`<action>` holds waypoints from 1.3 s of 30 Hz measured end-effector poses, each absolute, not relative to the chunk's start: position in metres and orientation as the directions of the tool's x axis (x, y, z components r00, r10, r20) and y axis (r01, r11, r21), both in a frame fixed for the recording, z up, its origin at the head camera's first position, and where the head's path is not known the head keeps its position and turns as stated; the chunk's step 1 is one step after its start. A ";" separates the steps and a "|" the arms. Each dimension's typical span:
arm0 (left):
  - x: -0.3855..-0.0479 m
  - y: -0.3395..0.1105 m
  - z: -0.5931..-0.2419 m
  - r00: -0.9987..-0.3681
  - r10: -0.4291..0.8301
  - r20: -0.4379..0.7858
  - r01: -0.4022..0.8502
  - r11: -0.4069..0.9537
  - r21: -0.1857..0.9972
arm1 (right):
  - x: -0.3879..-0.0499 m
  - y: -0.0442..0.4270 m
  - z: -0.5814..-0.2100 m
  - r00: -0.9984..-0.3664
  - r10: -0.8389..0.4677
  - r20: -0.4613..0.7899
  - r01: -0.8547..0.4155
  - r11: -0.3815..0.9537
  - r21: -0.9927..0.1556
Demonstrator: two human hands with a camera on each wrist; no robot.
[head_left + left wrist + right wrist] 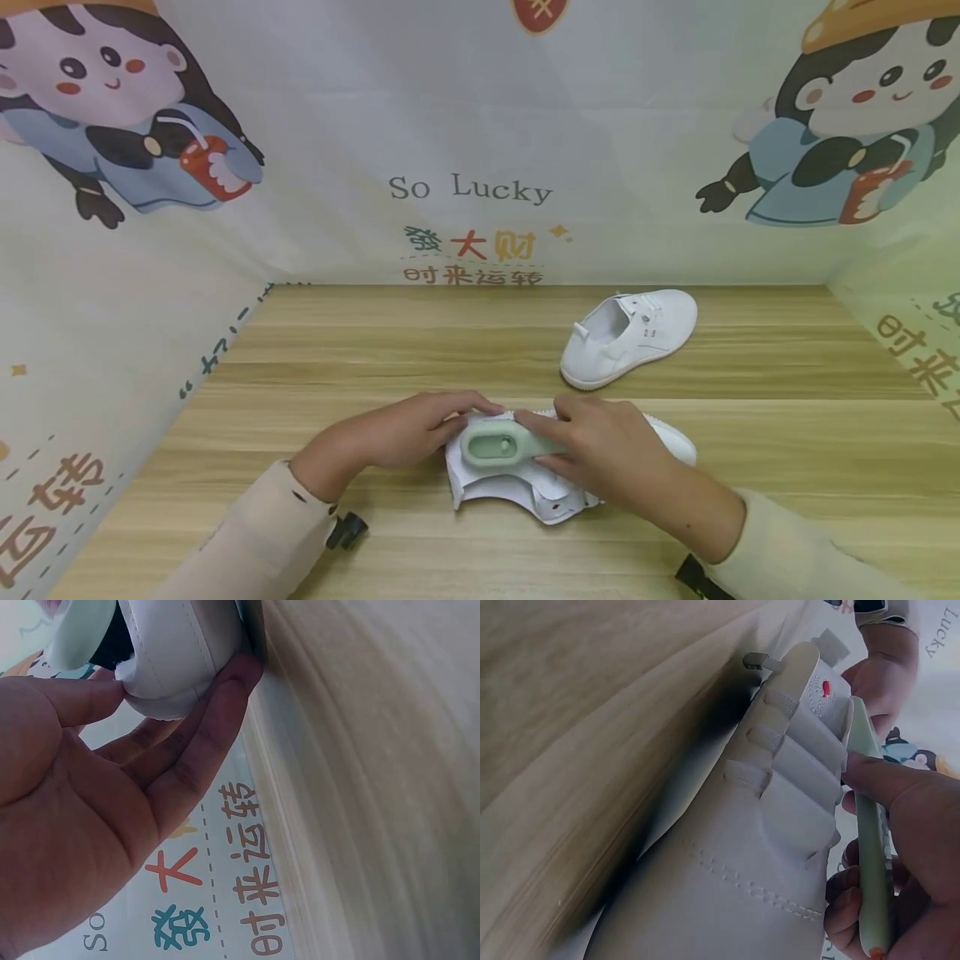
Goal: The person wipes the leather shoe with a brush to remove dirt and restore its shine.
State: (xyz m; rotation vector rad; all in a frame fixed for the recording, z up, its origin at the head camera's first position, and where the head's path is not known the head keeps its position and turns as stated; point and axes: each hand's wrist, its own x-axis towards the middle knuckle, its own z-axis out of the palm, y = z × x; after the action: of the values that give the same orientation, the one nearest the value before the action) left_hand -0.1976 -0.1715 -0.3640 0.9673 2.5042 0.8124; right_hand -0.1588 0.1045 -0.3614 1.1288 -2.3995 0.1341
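Note:
A white shoe (551,487) lies on its side at the front middle, opening toward the person. My left hand (408,429) holds it by the heel; in the left wrist view the thumb and fingers lie on either side of the heel (180,656). My right hand (611,442) grips the handle of a light green brush (528,446), its hollow oval head over the heel side of the shoe. Dark material, perhaps bristles, shows beneath the green head in the left wrist view. In the right wrist view the green handle (871,877) runs beside the shoe's upper (757,840).
A second white shoe (663,329) stands farther back, toe pointing right. The wood-patterned tabletop (375,350) is bounded by a printed cloth (480,125) at the back and sides. A black wrist camera (347,531) sits at the left cuff.

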 end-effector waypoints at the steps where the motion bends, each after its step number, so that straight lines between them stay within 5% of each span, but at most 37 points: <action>1: -0.198 -0.171 -0.364 -0.713 0.694 -0.101 0.504 0.607 0.615 | -0.159 0.104 -0.361 -0.545 -0.699 0.463 -0.745 0.657 0.116; 30: -0.197 -0.171 -0.364 -0.713 0.693 -0.102 0.511 0.614 0.601 | -0.135 0.205 -0.347 -0.802 -0.511 0.310 -0.555 0.829 -0.069; 39: -0.198 -0.170 -0.364 -0.709 0.699 -0.094 0.521 0.609 0.598 | -0.132 0.217 -0.349 -0.819 -0.479 0.317 -0.534 0.838 -0.114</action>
State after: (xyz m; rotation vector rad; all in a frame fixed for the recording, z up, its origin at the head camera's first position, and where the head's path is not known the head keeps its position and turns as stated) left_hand -0.1978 -0.1703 -0.3636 0.9874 2.5185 0.7875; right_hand -0.1321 0.2168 -0.3492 0.7718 -2.7417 0.2864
